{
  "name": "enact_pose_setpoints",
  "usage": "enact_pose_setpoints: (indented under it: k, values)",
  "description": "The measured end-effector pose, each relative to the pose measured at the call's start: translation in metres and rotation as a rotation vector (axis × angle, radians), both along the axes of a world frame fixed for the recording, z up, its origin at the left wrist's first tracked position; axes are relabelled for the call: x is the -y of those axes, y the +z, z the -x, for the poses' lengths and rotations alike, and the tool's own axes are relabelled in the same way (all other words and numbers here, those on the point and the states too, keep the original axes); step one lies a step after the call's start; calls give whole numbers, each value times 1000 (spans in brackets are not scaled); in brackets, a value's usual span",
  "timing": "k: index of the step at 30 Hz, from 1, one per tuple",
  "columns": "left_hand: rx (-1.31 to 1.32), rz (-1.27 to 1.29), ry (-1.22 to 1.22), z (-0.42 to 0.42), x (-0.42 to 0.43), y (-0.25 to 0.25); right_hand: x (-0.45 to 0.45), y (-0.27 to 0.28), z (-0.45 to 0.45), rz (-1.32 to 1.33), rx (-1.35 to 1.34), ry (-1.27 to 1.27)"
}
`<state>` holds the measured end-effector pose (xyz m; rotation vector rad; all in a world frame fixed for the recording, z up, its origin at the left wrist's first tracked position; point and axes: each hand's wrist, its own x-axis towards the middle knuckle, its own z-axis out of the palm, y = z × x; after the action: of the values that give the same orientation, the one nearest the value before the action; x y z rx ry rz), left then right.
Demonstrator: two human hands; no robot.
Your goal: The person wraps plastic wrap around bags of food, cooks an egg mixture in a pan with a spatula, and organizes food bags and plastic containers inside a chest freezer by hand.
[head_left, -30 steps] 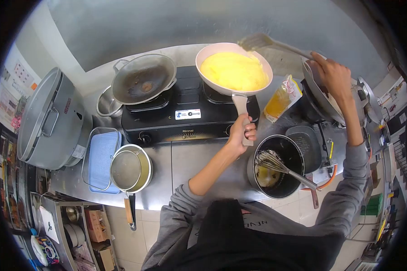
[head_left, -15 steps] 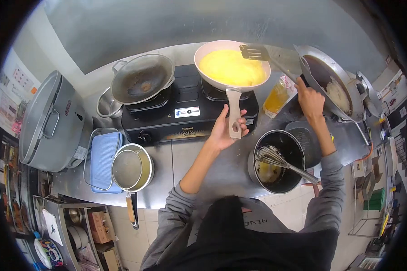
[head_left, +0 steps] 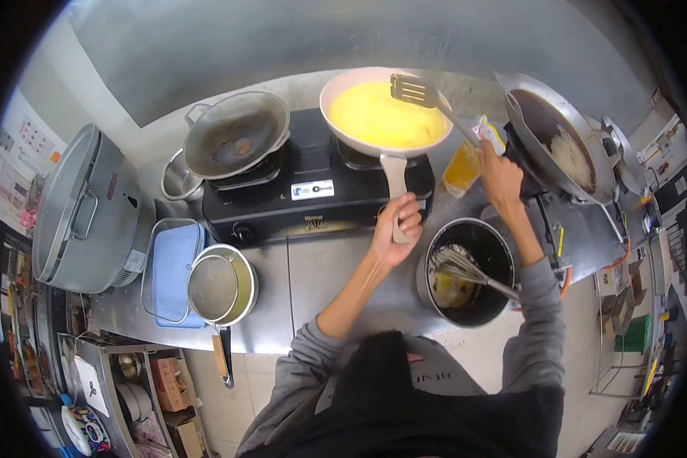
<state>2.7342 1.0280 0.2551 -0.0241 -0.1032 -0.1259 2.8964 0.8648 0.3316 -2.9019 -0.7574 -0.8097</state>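
Note:
My left hand [head_left: 397, 229] is wrapped round the handle of a pale frying pan [head_left: 395, 166], which stands over the right burner of the black stove [head_left: 275, 217]. Yellow food [head_left: 374, 118] covers the pan's bottom. In my right hand [head_left: 501, 177] is a slotted spatula [head_left: 418, 91]; its head hangs over the right part of the pan. A bag of yellow liquid [head_left: 462, 169] lies just right of the stove. Nearer to me, a black pot [head_left: 509, 267] holds a whisk [head_left: 466, 269] and some pale yellow residue.
A grey wok [head_left: 238, 137] sits on the left burner, with a metal bowl [head_left: 180, 179] beside it. Farther left are a blue tray [head_left: 174, 267], a strainer on a pot [head_left: 215, 288] and a large grey cooker [head_left: 91, 221]. A large wok [head_left: 561, 145] stands at right.
The spatula has moved left over the pan, and my right hand has come left and down. My left hand opened on the handle, then closed round it again.

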Motion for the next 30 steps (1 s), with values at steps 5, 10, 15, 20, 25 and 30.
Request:
enact_pose_setpoints:
  k: [5, 10, 15, 20, 25, 30]
  values:
    - [31, 29, -24, -5, 3, 3, 2, 23, 13, -281, 59, 28]
    - [76, 0, -43, -11, 6, -3, -8, -7, 2, -147, -131, -82]
    - [-4, -58, -89, 2, 1, 3, -5, -14, 16, -96, -177, -134]
    - [-212, -85, -286, -9, -5, -104, 34, -45, 6, -631, -401, 257]
    - [-289, 61, -84, -16, -6, -146, 71, 5, 73, -1329, -1357, 88]
    - [-300, -82, -138, -27, -15, -180, 138, 5, 133, -1135, -1133, 0]
